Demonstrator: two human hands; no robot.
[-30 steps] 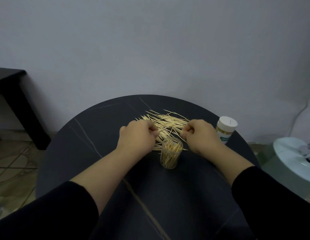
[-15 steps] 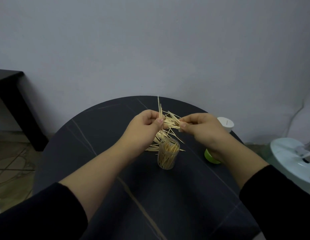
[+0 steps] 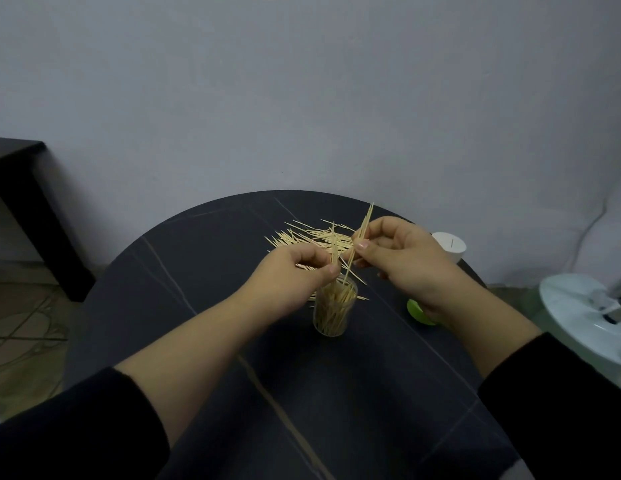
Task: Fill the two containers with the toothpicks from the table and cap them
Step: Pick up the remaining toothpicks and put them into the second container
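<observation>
We work at a round dark desk [image 3: 198,289] veined with thin pale lines. Our left hand [image 3: 295,275] hangs just above the mouth of the clear container [image 3: 333,313], its fingers [image 3: 331,270] curled and pinching a small bunch of toothpicks [image 3: 334,247] that stands nearly upright. Whether the lower ends already reach into the mouth, we cannot tell. Our right hand [image 3: 402,261] is raised a little higher and to the right. Its fingers [image 3: 362,243] are curled too, pinching a second slim bunch [image 3: 364,226] that slants up towards the far edge of the desk and down towards the left hand.

The clear container stands upright and uncapped near the middle of the desk, a good part full of toothpicks that lean at all angles inside it. Behind it, towards the far edge, the loose toothpicks [image 3: 298,237] lie scattered flat in a fan, and a few more lie just beside the container's rim.

At the far right edge stands the second container [image 3: 449,245]; only its white cap shows past the right hand. A green cap [image 3: 420,311] lies on the desk near the right edge, partly hidden beneath the right wrist and well apart from the clear container.

Off the desk, a dark side table [image 3: 14,161] stands at the left against the grey wall, and a round white object [image 3: 579,317] sits at the right.
</observation>
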